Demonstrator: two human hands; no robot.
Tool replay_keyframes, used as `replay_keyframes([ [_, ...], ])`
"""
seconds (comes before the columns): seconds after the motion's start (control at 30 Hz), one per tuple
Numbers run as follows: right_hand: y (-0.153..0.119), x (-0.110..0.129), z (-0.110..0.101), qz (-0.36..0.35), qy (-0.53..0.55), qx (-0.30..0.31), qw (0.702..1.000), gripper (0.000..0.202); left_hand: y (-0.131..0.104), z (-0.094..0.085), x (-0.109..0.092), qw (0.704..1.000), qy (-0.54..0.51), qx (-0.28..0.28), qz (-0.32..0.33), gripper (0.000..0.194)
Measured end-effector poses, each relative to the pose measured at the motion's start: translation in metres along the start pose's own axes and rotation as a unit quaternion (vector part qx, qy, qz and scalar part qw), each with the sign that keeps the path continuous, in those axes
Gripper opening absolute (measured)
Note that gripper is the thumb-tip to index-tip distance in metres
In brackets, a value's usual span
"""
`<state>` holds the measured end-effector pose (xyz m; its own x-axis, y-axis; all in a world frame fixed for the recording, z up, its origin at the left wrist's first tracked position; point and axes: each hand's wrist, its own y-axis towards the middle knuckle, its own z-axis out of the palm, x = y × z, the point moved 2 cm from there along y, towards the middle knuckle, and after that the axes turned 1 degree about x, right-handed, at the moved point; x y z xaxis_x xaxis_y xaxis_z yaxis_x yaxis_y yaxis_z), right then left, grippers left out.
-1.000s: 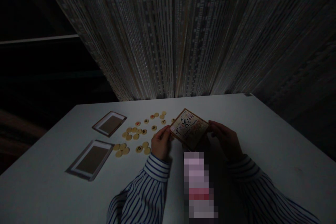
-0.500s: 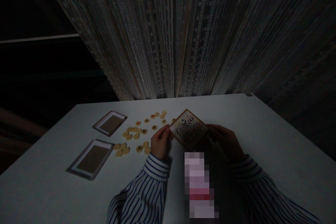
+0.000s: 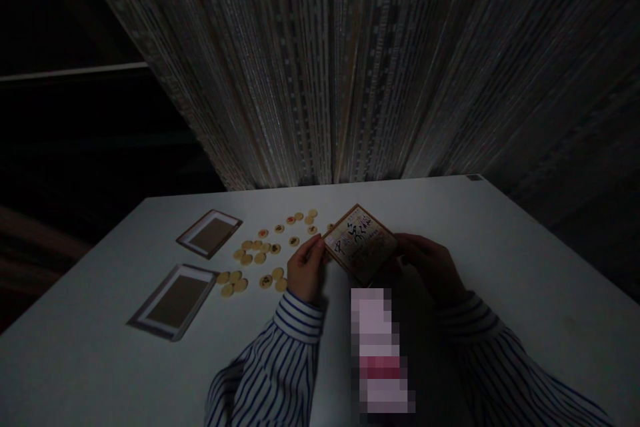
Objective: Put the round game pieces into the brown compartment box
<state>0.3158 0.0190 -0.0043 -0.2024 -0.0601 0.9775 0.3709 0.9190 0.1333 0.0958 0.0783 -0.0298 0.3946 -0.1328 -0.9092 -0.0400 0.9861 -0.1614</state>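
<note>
A flat square Chinese chess box with dark calligraphy on its face is held up over the table, one corner pointing toward me. My left hand grips its left corner, thumb on top. On the opposite corner, my right hand is closed, its fingers partly lost in shadow. Left of the box lie several round wooden chess pieces, some showing red or black characters and others blank side up. A few are partly hidden behind my left hand.
Two flat rectangular trays or lids with dark panels, one brown-edged and one grey-edged, lie on the left of the white table. A striped string curtain hangs behind the table's far edge. A pixelated patch covers the near middle.
The box has tilted slightly, so its lettering shows a little more clearly. Both hands keep their hold, and the chess pieces and trays lie as before.
</note>
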Motion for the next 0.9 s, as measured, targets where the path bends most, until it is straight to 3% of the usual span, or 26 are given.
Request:
replay_keyframes([
  [0.4,0.000,0.001,-0.002,-0.014,0.010,-0.041,0.999,0.030,-0.005,0.003,-0.004,1.000,0.023,0.012,0.002,0.054],
  [0.9,-0.002,0.000,0.004,0.024,0.101,-0.062,0.993,0.027,-0.016,0.017,-0.001,0.994,0.040,0.105,0.009,0.063],
])
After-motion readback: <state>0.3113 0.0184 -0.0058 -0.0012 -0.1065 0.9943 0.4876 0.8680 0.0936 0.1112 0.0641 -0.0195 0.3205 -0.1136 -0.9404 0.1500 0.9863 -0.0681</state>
